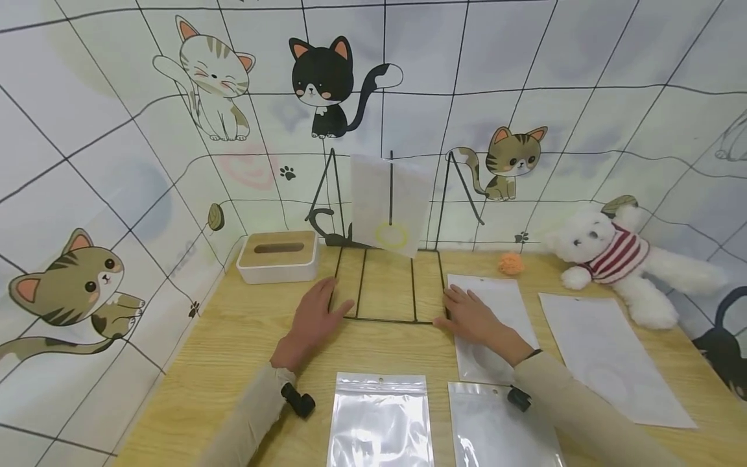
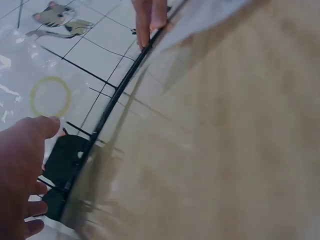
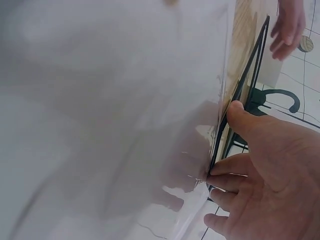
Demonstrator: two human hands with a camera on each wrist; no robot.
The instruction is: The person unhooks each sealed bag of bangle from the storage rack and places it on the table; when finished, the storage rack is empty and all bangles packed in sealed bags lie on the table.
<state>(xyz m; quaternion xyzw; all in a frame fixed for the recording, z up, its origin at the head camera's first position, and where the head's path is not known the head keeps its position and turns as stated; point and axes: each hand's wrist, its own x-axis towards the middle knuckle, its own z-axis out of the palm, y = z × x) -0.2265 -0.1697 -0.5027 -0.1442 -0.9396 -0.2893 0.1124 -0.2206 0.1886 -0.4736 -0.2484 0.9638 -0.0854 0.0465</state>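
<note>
A black wire rack with triangular side frames rests on the wooden table near the wall. A clear bag with a yellow ring inside hangs on its middle rod. My left hand lies along the rack's left side, fingers loosely extended; in the left wrist view its thumb stands apart from the fingers. At the rack's right side is my right hand, fingers relaxed. The right wrist view shows its thumb and fingertips against the black wire, beside a clear bag.
Flat clear bags lie at the front, one in the middle and one right of it. Two more, a near bag and a far bag, lie right. A tissue box, an orange ball and a white plush bear stand along the back.
</note>
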